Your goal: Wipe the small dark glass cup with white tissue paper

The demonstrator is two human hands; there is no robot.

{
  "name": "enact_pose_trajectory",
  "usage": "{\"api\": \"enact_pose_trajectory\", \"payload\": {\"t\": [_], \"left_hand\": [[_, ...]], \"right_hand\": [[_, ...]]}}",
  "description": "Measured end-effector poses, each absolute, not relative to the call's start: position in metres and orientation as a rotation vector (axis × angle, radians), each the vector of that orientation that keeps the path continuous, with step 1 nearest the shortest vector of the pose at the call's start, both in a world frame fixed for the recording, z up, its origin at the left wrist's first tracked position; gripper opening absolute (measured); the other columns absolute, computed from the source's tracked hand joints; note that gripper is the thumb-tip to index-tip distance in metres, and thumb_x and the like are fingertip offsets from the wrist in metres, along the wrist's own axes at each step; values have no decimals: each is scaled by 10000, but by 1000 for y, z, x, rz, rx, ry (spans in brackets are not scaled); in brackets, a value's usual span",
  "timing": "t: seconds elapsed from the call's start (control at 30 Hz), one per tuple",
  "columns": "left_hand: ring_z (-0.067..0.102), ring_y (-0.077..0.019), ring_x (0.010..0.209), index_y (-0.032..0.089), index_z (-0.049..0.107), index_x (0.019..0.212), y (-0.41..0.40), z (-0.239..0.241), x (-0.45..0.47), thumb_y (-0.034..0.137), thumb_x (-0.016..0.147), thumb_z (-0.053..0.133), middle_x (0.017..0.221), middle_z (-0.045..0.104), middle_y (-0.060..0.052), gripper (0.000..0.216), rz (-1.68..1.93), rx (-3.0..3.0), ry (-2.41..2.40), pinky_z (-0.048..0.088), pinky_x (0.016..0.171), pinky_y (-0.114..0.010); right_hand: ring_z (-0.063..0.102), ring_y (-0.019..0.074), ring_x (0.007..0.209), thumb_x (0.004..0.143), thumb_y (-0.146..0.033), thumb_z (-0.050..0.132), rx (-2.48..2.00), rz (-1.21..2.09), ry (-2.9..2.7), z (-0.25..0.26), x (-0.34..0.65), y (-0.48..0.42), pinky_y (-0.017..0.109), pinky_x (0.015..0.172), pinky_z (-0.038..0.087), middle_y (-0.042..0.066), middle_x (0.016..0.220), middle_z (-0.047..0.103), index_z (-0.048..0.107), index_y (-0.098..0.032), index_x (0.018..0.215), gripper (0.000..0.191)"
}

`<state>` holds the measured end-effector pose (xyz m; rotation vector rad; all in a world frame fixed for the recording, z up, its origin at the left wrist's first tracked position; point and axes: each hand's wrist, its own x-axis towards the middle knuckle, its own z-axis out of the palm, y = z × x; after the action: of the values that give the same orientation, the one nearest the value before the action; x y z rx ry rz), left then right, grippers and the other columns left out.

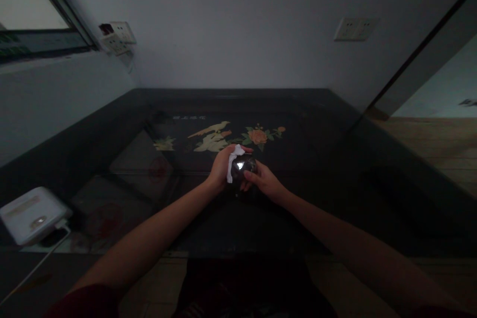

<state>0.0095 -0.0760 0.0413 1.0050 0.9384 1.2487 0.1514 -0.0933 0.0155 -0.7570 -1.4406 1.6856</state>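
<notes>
Between my two hands, over the dark glossy table [290,198], is a small dark, shiny, rounded object [243,165] that catches a bright reflection. Its exact kind does not show in the dim light. My left hand [222,163] is closed around a crumpled white tissue [231,159], which lies against the object's left and upper side. From the right, my right hand [265,179] grips the object, with the thumb across its front. Some fingers of both hands are hidden behind it.
A white box-shaped device [35,213] with a white cable [40,263] sits at the table's left edge. Birds and a flower picture [257,136] decorate the tabletop. Wall sockets [356,29] are on the back wall, with a plugged adapter [115,42] at the left corner.
</notes>
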Motion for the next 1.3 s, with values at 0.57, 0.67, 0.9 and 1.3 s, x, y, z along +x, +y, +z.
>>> {"api": "enact_pose_trajectory", "payload": {"t": [0.57, 0.67, 0.9, 1.3], "left_hand": [[617, -168, 775, 164, 672, 874, -96, 48, 10, 334, 900, 419, 869, 688, -58, 306, 1461, 1668, 948, 466, 766, -283], [617, -162, 740, 154, 672, 821, -90, 46, 11, 331, 868, 453, 831, 691, -52, 286, 1462, 1456, 938, 471, 712, -267], [634, -169, 769, 141, 677, 812, -82, 42, 14, 309, 808, 454, 901, 704, -62, 279, 1415, 1017, 932, 487, 700, -269], [618, -207, 968, 172, 650, 897, -99, 48, 8, 317, 918, 382, 961, 682, -86, 306, 1517, 1963, 909, 445, 910, -347]], "right_hand": [[606, 124, 552, 692, -537, 699, -719, 1652, -1443, 13, 152, -92, 244, 513, 512, -16, 690, 621, 488, -171, 961, 501], [603, 123, 540, 710, -531, 688, -735, 1670, -1444, 15, 152, -93, 245, 515, 508, -20, 653, 626, 484, -173, 962, 484], [629, 129, 537, 701, -550, 683, -717, 1697, -1407, 15, 152, -94, 234, 496, 507, -9, 655, 635, 486, -167, 960, 503], [619, 127, 577, 675, -548, 708, -690, 1694, -1366, 11, 151, -92, 247, 510, 526, -4, 744, 627, 507, -173, 958, 511]]}}
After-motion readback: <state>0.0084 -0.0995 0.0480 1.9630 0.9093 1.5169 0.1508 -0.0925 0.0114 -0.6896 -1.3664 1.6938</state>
